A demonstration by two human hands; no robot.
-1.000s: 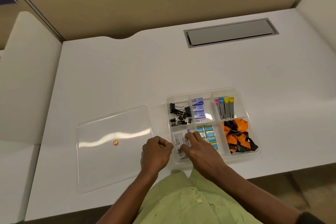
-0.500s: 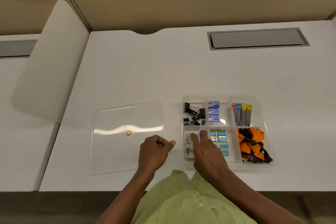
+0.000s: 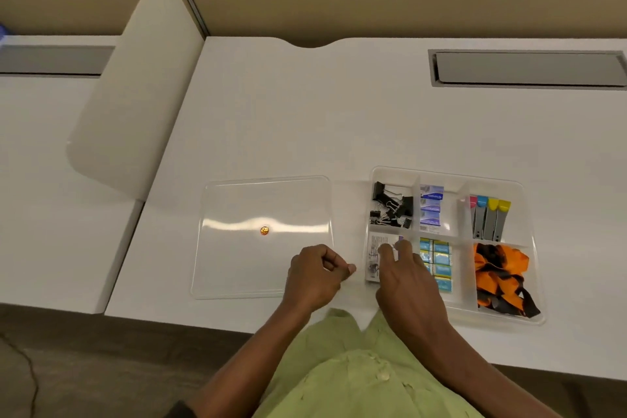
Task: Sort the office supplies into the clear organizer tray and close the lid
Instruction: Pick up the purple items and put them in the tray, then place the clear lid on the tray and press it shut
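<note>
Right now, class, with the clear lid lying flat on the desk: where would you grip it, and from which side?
Grip the clear lid by its right edge, coming from the right, where the left hand is nearest. It lies flat, so only the thin rim offers purchase: thumb under, fingers on top.

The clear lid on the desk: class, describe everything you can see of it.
The lid is a flat, rounded-corner rectangle of clear plastic with a raised rim, lying on the white desk left of the tray, apart from it. A band of glare crosses it, and a small orange sticker sits near its middle. The left hand, loosely curled, is over its near right corner; whether it touches cannot be told. The tray is not yet covered.
</note>
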